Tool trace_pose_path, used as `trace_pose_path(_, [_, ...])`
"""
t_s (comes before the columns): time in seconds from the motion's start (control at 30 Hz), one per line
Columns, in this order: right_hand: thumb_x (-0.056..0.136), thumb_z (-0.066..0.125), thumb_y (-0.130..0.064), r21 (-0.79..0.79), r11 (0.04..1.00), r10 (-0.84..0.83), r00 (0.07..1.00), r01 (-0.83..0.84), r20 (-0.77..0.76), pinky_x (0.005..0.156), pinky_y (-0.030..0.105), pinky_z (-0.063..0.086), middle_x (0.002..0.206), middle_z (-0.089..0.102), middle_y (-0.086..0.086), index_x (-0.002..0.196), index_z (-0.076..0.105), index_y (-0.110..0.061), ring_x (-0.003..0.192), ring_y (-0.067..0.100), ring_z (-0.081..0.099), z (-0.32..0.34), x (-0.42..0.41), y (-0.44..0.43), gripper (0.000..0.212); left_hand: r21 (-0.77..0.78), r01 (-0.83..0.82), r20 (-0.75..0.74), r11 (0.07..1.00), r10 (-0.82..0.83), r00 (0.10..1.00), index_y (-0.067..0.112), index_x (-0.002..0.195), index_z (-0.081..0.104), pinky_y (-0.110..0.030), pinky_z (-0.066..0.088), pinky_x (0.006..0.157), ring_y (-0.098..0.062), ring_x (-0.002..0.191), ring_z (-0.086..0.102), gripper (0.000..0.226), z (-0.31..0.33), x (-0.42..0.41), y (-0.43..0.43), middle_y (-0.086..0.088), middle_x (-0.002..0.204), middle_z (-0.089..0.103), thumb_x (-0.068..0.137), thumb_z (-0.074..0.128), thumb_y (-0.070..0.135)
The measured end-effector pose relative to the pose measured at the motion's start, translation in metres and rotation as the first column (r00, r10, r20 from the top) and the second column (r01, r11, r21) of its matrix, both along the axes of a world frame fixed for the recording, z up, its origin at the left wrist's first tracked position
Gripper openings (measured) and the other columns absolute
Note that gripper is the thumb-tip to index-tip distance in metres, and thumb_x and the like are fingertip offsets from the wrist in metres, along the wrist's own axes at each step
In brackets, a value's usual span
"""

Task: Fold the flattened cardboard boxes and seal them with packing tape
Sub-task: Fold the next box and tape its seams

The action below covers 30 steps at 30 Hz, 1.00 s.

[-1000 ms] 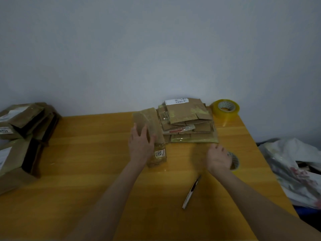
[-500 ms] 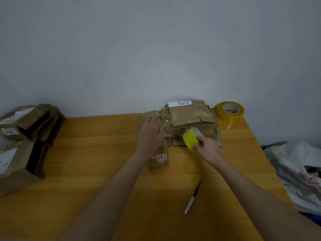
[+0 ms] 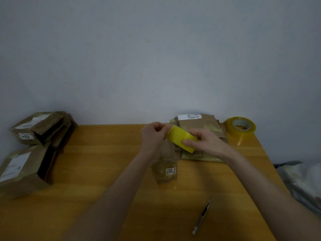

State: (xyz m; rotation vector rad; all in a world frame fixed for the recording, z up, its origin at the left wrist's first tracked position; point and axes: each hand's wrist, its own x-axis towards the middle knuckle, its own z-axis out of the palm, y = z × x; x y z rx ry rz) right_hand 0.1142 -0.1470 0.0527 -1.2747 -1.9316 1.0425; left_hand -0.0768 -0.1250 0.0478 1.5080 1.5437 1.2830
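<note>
**Sealing step, head view.** A yellow tape roll (image 3: 182, 140) is gripped in the right hand (image 3: 206, 141), with the thumb laid across its yellow face and the fingers curled round the far side. It is held above the table (image 3: 104, 171), over the far end of a folded box (image 3: 165, 171) that lies between the forearms. The left hand (image 3: 152, 136) is closed at the roll's left rim with its fingertips pinched together. They appear to be on the free end, though the end itself cannot be made out. A stack of flat boxes (image 3: 199, 124) and a spare roll (image 3: 240, 127) lie behind, done boxes (image 3: 34, 129) are piled at the left, and a cutter (image 3: 203, 215) lies well apart from both hands. Three risks are judged likely. Since neither hand steadies the box, it may be dragged or its flaps may spring open when tape is pulled. An unevenly lifted end may split the tape or fold it onto itself. Reaching for the cutter would free one hand, and the drawn strip could then stick back.
</note>
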Motion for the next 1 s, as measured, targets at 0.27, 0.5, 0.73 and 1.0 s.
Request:
trace_pose_path(0.27, [0.082, 0.073, -0.037, 0.040, 0.998, -0.053, 0.992, 0.049, 0.110, 0.059, 0.032, 0.037, 0.064, 0.053, 0.006, 0.072, 0.064, -0.011, 0.061, 0.018, 0.051, -0.001, -0.001, -0.005, 0.030, -0.091, -0.081, 0.172, 0.993, 0.095, 0.980, 0.012, 0.068, 0.064, -0.021, 0.053, 0.051, -0.010, 0.056, 0.056, 0.021, -0.006, -0.011, -0.020, -0.004, 0.061, 0.059, 0.089, 0.065, 0.010])
trace_pose_path(0.5, [0.084, 0.072, -0.037, -0.001, 1.000, -0.008, 0.983, 0.008, 0.182, 0.055, 0.030, 0.028, 0.055, 0.041, -0.002, 0.057, 0.048, -0.018, 0.052, 0.011, 0.040, 0.009, 0.002, -0.015, 0.040, -0.142, -0.136, 0.239, 0.980, 0.167, 0.957, 0.011, 0.071, 0.064, -0.020, 0.052, 0.050, -0.010, 0.056, 0.059, 0.019, -0.010, -0.028, -0.044, -0.005, 0.063, 0.060, 0.090, 0.065, 0.011])
trace_pose_path(0.73, [0.085, 0.070, -0.036, 0.048, 0.999, -0.009, 0.964, -0.004, 0.265, 0.056, 0.031, 0.032, 0.060, 0.051, 0.004, 0.069, 0.060, -0.002, 0.055, 0.013, 0.045, 0.009, 0.019, -0.026, 0.039, -0.136, -0.232, 0.248, 0.963, 0.260, 0.933, 0.007, 0.075, 0.063, -0.021, 0.053, 0.052, -0.008, 0.053, 0.061, 0.020, -0.009, -0.047, -0.066, -0.005, 0.061, 0.060, 0.092, 0.062, 0.015])
trace_pose_path(1.0, [0.088, 0.063, -0.044, 0.002, 1.000, -0.004, 0.907, 0.004, 0.422, 0.066, 0.032, 0.046, 0.078, 0.067, 0.002, 0.096, 0.070, -0.019, 0.074, 0.022, 0.060, -0.004, 0.027, -0.034, 0.027, -0.164, -0.315, 0.262, 0.935, 0.349, 0.900, 0.003, 0.081, 0.061, -0.022, 0.055, 0.054, -0.006, 0.055, 0.063, 0.018, -0.031, -0.061, -0.099, -0.005, 0.063, 0.062, 0.094, 0.059, 0.016])
